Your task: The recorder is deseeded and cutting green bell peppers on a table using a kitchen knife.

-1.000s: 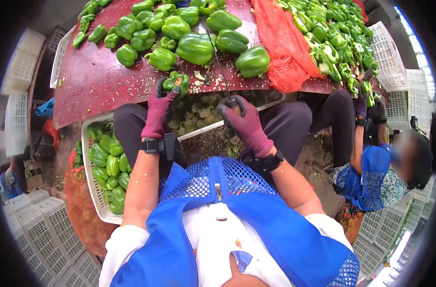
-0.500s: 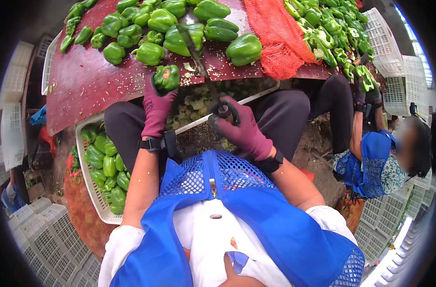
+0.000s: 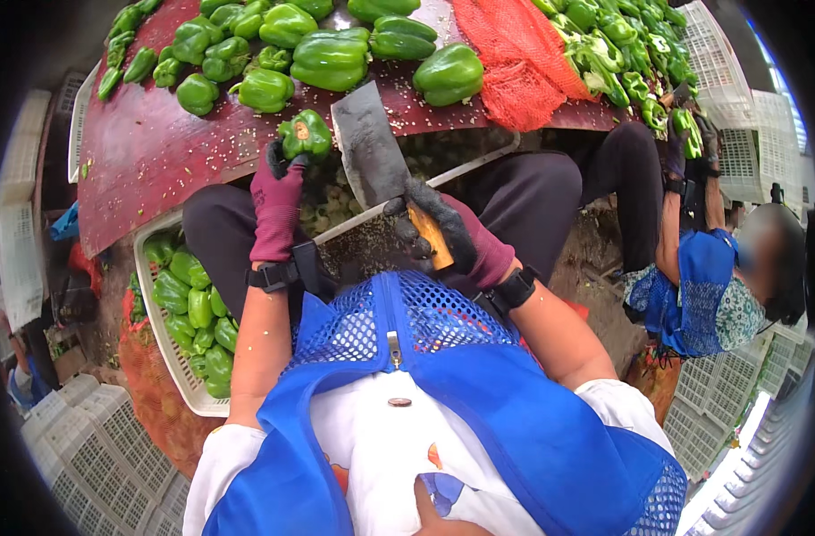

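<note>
In a purple and black glove, my left hand (image 3: 278,192) grips a green bell pepper (image 3: 309,136) just off the table's near edge; a pale cut spot shows on the pepper. My right hand (image 3: 452,228), gloved alike, is closed round the wooden handle of a cleaver (image 3: 368,147). The broad dark blade points up and away, its flat side showing, a short gap to the right of the pepper. Several whole bell peppers (image 3: 331,61) lie on the dark red table (image 3: 171,161) beyond both hands, with pale seeds scattered about.
Below the table edge sits a white crate (image 3: 501,154) of pale green scraps. A crate (image 3: 189,397) of whole peppers stands by my left leg. Red mesh netting (image 3: 515,89) separates the whole peppers from a heap of cut ones (image 3: 617,58). At right, a co-worker (image 3: 707,277) handles a pepper.
The cleaver has turned from edge-on to showing its broad side, and its wooden handle now shows. The held pepper has shifted and turned slightly in my left hand.
</note>
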`<action>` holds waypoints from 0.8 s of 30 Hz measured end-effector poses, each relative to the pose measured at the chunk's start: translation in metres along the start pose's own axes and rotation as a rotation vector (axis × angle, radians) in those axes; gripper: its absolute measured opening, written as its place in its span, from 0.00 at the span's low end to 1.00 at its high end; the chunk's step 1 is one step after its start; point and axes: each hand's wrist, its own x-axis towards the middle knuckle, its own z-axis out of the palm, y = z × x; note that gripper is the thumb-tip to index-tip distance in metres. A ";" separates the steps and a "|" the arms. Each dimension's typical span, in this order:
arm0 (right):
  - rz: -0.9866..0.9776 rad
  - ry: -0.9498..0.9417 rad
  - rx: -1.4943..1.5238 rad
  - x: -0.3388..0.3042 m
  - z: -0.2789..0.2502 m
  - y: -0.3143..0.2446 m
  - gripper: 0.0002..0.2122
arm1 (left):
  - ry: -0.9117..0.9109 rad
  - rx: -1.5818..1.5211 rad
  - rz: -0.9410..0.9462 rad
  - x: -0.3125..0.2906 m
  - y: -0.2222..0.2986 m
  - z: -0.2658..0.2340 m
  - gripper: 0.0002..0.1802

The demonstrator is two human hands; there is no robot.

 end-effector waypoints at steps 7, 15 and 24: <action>0.071 -0.068 -0.009 0.010 0.001 -0.005 0.20 | 0.003 0.084 0.102 -0.001 -0.005 0.002 0.24; 0.058 -0.065 -0.252 0.010 0.015 -0.017 0.21 | -0.004 0.083 0.033 0.001 -0.005 -0.001 0.26; -0.654 -0.179 -0.902 0.008 0.020 -0.025 0.22 | -0.025 0.124 0.033 0.004 -0.009 -0.004 0.27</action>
